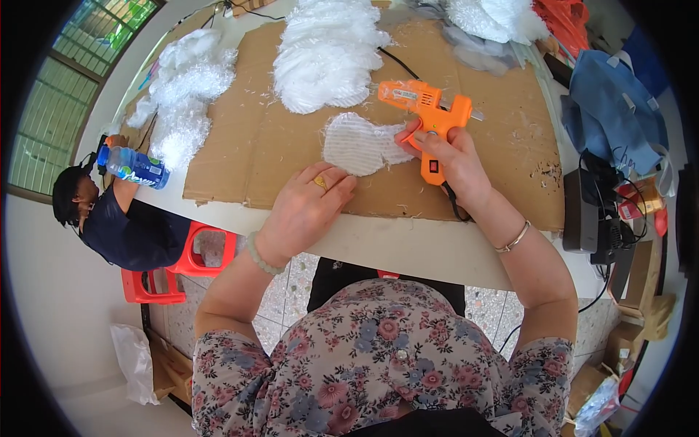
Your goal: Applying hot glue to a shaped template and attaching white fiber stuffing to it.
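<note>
My right hand (457, 162) grips an orange glue gun (433, 102) by its handle, fingers at the trigger. The gun's front points left, a short stick juts from its back, and a black cord hangs below the handle. Beneath and left of it lies a flat white ribbed piece (360, 146) with frayed edges, wide at the left and narrowing toward my right hand. My left hand (309, 207) rests palm down at the lower left edge of this piece, fingers close together and slightly bent. Its thumb is hidden.
A cardboard sheet (240, 153) covers much of the white table (408, 244). White fluffy bundles (324, 54) lie at the back, more shredded material (186, 95) at the left. A bottle (135, 167) stands near a person (135, 226). A blue bag (611, 109) sits right.
</note>
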